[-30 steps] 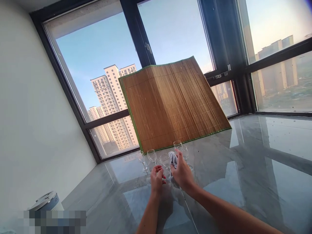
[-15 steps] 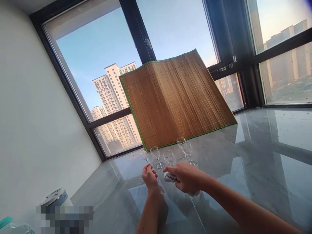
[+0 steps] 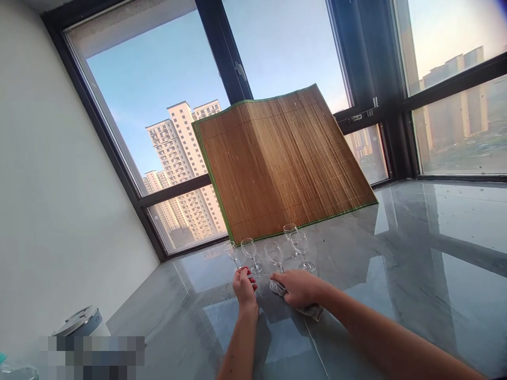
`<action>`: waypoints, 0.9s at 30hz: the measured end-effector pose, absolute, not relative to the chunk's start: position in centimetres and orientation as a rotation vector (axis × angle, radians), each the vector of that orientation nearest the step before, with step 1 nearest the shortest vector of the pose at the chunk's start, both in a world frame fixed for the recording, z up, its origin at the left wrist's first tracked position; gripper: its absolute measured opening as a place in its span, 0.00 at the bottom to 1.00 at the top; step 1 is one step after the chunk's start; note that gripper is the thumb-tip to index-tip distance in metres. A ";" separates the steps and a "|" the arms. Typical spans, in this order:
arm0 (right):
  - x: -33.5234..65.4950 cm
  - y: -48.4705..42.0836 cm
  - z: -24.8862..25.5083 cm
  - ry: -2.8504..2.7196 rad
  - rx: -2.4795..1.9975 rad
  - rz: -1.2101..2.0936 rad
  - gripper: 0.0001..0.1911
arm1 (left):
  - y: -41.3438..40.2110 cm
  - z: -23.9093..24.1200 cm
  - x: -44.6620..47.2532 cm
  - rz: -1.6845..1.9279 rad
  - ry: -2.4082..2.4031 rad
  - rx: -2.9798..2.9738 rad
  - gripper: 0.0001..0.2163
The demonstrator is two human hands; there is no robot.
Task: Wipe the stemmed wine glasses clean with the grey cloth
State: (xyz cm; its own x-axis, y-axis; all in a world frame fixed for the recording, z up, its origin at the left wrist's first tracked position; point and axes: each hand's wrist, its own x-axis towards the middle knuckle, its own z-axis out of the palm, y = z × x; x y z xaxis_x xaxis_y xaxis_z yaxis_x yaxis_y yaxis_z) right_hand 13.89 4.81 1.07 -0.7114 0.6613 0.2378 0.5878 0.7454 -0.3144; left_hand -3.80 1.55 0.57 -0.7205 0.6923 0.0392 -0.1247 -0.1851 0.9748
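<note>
My right hand (image 3: 303, 287) is closed over a crumpled grey cloth (image 3: 312, 312), which shows at the fingertips and below the wrist. My left hand (image 3: 244, 287) is held up to its left with curled fingers; what they hold, if anything, is hidden. Clear stemmed wine glasses stand upright just beyond both hands. One glass (image 3: 229, 249) is right behind my left hand, its foot hidden. Beside it stands another glass (image 3: 249, 249). A third glass (image 3: 274, 254) rises behind my right fingertips, its base covered. Two more, a front glass (image 3: 299, 244) and a rear glass (image 3: 290, 229), overlap at the right.
A brown bamboo mat (image 3: 285, 163) with green edging leans against the window behind the glasses. Everything stands on a shiny grey marble surface (image 3: 356, 327). A white lidded container (image 3: 85, 322), partly blurred out, and a clear object with a teal top (image 3: 16, 369) are at lower left.
The view has shifted slightly. More of the cloth shows below my right wrist, and the middle glass's stem is less covered by that hand. My left hand stays much the same.
</note>
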 end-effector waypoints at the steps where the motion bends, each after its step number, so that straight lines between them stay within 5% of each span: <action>1: 13.9 5.1 1.0 -2.648 -0.954 0.276 0.33 | 1.5 0.6 -3.7 1.947 1.540 0.669 0.09; 8: 14.0 4.8 1.4 -2.675 -0.976 0.171 0.37 | 1.5 0.5 -3.7 1.917 1.529 0.704 0.10; 27: 13.9 5.5 1.1 -2.661 -1.165 0.159 0.25 | 2.9 -1.1 -4.2 1.904 1.665 0.936 0.09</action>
